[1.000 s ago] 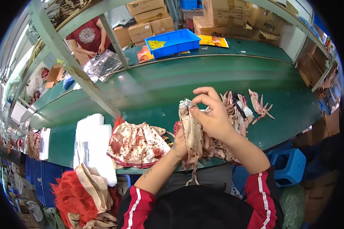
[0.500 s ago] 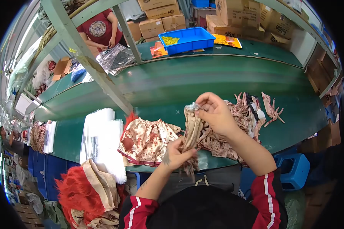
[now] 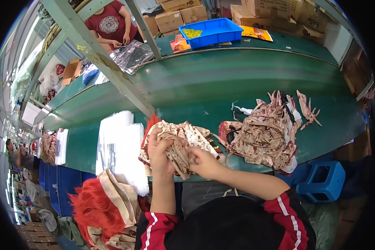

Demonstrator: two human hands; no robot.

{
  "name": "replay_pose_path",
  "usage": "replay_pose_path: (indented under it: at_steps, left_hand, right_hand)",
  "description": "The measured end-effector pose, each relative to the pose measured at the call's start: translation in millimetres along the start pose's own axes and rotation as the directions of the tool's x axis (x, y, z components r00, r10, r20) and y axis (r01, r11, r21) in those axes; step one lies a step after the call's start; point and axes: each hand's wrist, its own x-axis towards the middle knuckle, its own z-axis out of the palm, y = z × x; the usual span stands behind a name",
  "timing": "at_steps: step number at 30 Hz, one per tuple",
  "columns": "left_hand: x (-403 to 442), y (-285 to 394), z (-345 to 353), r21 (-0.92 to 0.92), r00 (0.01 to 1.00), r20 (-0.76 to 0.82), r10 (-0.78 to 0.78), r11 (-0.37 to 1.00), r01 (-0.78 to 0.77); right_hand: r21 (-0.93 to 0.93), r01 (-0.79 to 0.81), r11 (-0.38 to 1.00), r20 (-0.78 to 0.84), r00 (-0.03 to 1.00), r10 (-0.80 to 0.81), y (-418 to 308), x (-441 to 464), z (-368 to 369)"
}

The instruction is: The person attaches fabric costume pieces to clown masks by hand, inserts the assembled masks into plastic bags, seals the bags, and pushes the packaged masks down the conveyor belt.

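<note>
A spotted beige cloth piece (image 3: 177,155), folded into a bundle, is held between both hands in front of my body. My left hand (image 3: 160,155) wraps round its left side, fingers up. My right hand (image 3: 204,162) pinches its right edge. Just behind lies a cream satin cloth with red stains and a dark red hem (image 3: 196,139), partly covered by the bundle and my left hand. To the right is a heap of spotted beige and red-stained cloth pieces (image 3: 264,133), with a hand-shaped piece (image 3: 307,110) beside it.
White plastic sheets (image 3: 123,146) are stacked on the green table (image 3: 179,104). Red fur and beige cloth (image 3: 100,204) hang at the lower left. A blue tray (image 3: 212,33) holds yellow pieces. A co-worker (image 3: 112,25) handles clear plastic. A blue stool (image 3: 323,181) stands at right.
Both hands have moved left and down with the cloth, away from the heap. The cloth went from hanging long to a folded bundle, and my left hand now wraps it. The view shifted slightly.
</note>
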Motion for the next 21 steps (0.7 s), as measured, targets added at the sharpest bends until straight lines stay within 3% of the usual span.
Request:
replay_pose_path:
  at_steps: [2,3,4,5,6,7,9,10,12,13,15,19,21]
  left_hand:
    - [15.7,-12.8,-23.3,0.221,0.994,0.05,0.097,0.97,-0.106]
    - [21.1,-13.7,-26.8,0.467,0.985,0.078,0.156,0.867,-0.174]
    - [25.2,-16.5,-28.4,0.469,0.985,0.081,0.153,0.866,-0.173]
    - [29.2,-21.3,-27.7,0.722,0.948,0.133,0.29,0.627,-0.293]
    - [31.3,-24.6,-28.5,0.884,0.891,0.224,0.395,0.304,-0.356]
    - [36.9,-26.6,-35.2,0.944,0.893,0.235,0.383,0.129,-0.304]
    - [32.1,-27.0,-26.9,0.949,0.927,0.22,0.303,0.155,-0.276]
    - [29.8,-27.0,-18.5,0.952,0.952,0.209,0.223,0.176,-0.25]
    - [38.7,-40.4,-28.9,0.929,0.944,0.235,0.233,0.233,-0.289]
    - [42.2,-45.2,-33.7,0.943,0.941,0.24,0.24,0.172,-0.285]
    - [46.1,-53.4,-39.7,0.943,0.907,0.29,0.307,0.068,-0.325]
    - [51.4,-62.2,-55.0,0.917,0.848,0.371,0.379,-0.006,-0.398]
    - [51.6,-63.4,-58.4,0.914,0.809,0.397,0.434,-0.106,-0.391]
  right_hand:
    - [-0.454,0.09,0.886,0.235,0.972,0.022,-7.7,-3.8,-6.9]
    - [-0.448,0.058,0.892,0.22,0.974,0.048,-2.9,-1.9,-8.6]
    - [-0.446,0.058,0.893,0.217,0.975,0.046,0.0,-0.3,-12.5]
    - [-0.481,0.061,0.875,0.084,0.996,-0.023,1.4,4.7,-18.8]
    - [-0.516,0.056,0.855,-0.045,0.995,-0.093,-1.5,10.7,-23.8]
    - [-0.516,0.053,0.855,-0.045,0.995,-0.089,-3.4,19.1,-28.8]
    - [-0.677,0.098,0.73,-0.186,0.936,-0.298,-2.4,41.6,-41.1]
    - [-0.677,0.097,0.73,-0.189,0.935,-0.3,5.8,54.0,-44.8]
    - [-0.55,-0.06,0.833,-0.168,0.985,-0.04,21.5,78.6,-47.0]
    - [-0.547,-0.057,0.835,-0.171,0.984,-0.045,17.5,84.2,-44.7]
    - [-0.549,-0.254,0.796,-0.223,0.963,0.153,13.0,93.1,-37.5]
    - [-0.593,-0.184,0.784,-0.138,0.982,0.126,21.3,114.6,-37.7]
    - [-0.651,-0.176,0.738,-0.011,0.975,0.223,21.9,122.1,-34.4]
